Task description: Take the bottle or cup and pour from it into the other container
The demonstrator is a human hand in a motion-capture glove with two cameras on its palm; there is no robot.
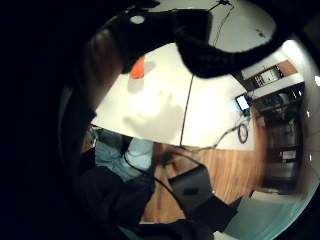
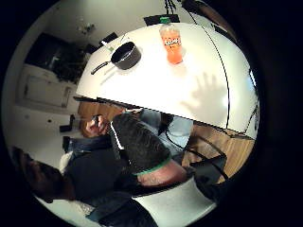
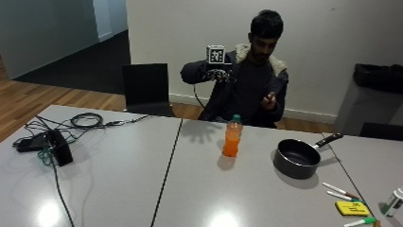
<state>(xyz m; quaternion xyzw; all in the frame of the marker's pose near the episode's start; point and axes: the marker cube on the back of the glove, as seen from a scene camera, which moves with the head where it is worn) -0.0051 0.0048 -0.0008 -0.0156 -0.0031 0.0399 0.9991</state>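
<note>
Markers (image 3: 343, 194) are seen nearest, beyond them the black saucepan (image 3: 297, 158). Just beside it, an upright orange soda bottle (image 3: 232, 137), green-capped. Gloved right hand (image 3: 217, 74) is raised behind the bottle, fingers spread, holding nothing.

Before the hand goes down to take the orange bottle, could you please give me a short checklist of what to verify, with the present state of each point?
1. Gloved right hand free: ok. It is raised above the table, fingers spread, holding nothing.
2. Bottle upright and reachable: ok. It stands alone near the table's middle seam.
3. Green cap on the bottle: ok, it is on. It must come off before pouring, so not ready to pour.
4. Saucepan ready to receive: ok. It sits upright beside the bottle, apart from it, handle toward the far edge.
5. Saucepan empty: cannot tell with certainty; its inside looks dark.
6. Other hand: not ok, it seems to hold a small object.
</note>
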